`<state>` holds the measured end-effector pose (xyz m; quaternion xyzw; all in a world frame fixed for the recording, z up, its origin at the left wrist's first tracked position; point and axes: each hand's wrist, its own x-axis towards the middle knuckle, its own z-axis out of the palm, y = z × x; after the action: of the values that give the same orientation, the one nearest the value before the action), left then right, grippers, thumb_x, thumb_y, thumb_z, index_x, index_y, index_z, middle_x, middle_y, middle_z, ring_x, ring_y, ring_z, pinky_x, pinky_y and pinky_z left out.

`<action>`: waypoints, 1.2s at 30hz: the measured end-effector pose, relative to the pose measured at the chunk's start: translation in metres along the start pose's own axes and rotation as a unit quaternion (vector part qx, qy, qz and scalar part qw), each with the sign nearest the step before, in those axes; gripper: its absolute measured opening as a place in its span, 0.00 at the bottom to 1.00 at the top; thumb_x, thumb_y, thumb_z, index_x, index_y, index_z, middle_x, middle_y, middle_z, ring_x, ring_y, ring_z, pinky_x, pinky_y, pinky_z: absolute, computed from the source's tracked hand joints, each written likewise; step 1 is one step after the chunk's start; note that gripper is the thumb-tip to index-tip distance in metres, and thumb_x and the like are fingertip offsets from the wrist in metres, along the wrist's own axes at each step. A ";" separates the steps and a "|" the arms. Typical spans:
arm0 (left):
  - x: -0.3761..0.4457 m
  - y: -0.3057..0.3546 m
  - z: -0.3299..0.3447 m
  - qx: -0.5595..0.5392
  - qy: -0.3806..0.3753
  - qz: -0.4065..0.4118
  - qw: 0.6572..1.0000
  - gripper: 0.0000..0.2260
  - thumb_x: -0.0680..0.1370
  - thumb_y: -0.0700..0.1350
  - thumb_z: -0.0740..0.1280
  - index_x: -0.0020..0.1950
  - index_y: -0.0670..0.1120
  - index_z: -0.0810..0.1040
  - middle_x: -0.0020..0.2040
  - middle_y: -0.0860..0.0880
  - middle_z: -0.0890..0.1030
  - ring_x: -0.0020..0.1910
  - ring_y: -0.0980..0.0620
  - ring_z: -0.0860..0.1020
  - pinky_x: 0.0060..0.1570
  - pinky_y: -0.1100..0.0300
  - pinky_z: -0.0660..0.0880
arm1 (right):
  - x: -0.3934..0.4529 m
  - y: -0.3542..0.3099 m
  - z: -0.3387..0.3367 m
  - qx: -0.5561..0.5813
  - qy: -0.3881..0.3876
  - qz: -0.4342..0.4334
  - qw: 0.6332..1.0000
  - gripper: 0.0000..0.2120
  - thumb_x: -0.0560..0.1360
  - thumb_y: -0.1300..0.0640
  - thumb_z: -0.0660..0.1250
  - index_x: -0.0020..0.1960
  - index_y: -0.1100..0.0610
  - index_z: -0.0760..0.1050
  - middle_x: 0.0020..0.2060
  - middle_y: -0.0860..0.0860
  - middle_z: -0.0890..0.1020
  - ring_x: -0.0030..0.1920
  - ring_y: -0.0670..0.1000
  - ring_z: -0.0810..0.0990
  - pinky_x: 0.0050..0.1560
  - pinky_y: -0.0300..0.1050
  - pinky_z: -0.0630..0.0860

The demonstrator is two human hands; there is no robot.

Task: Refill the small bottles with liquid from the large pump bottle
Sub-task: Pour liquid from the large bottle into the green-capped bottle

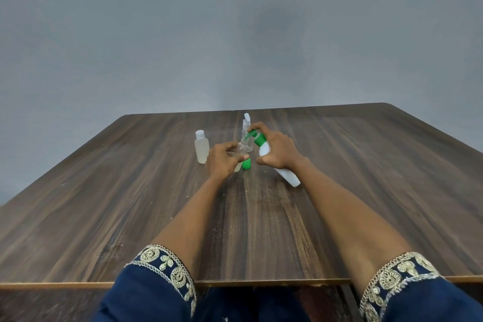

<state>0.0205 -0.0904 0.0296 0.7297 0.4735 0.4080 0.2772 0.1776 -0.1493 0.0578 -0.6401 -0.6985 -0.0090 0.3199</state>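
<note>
The right hand (277,151) grips the tilted white pump bottle (283,170), its green nozzle at a small clear bottle (241,149) held tight in the left hand (222,162) above the table (366,191).

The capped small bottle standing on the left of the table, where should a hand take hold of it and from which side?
Grip the capped small bottle around its wide clear body, below the narrow white cap. It stands upright and apart from the others, so come in level from its open left side; the left hand is busy on its right.
</note>
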 end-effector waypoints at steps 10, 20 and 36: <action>0.002 -0.001 -0.003 0.029 -0.008 -0.001 1.000 0.23 0.67 0.50 0.76 0.60 0.46 0.79 0.56 0.47 0.82 0.52 0.51 0.79 0.49 0.57 0.74 | 0.000 -0.001 -0.001 -0.018 -0.022 0.003 1.000 0.34 0.62 0.58 0.72 0.67 0.46 0.66 0.29 0.47 0.70 0.30 0.49 0.70 0.31 0.42 0.67; 0.001 -0.001 0.001 0.026 -0.002 0.000 1.000 0.23 0.67 0.49 0.77 0.60 0.46 0.79 0.56 0.47 0.82 0.53 0.49 0.79 0.52 0.53 0.76 | -0.002 -0.002 -0.003 -0.022 -0.021 -0.005 1.000 0.34 0.63 0.58 0.73 0.66 0.47 0.66 0.29 0.45 0.68 0.33 0.52 0.71 0.29 0.39 0.61; 0.005 -0.001 0.000 0.021 -0.004 0.003 1.000 0.21 0.66 0.49 0.77 0.58 0.46 0.80 0.54 0.47 0.83 0.51 0.51 0.80 0.50 0.54 0.77 | -0.002 0.001 -0.003 0.003 -0.003 -0.003 1.000 0.31 0.62 0.58 0.72 0.63 0.46 0.68 0.27 0.45 0.68 0.29 0.45 0.68 0.30 0.39 0.62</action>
<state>0.0211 -0.0858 0.0305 0.7383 0.4791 0.3954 0.2625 0.1794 -0.1519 0.0593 -0.6370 -0.7015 -0.0058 0.3195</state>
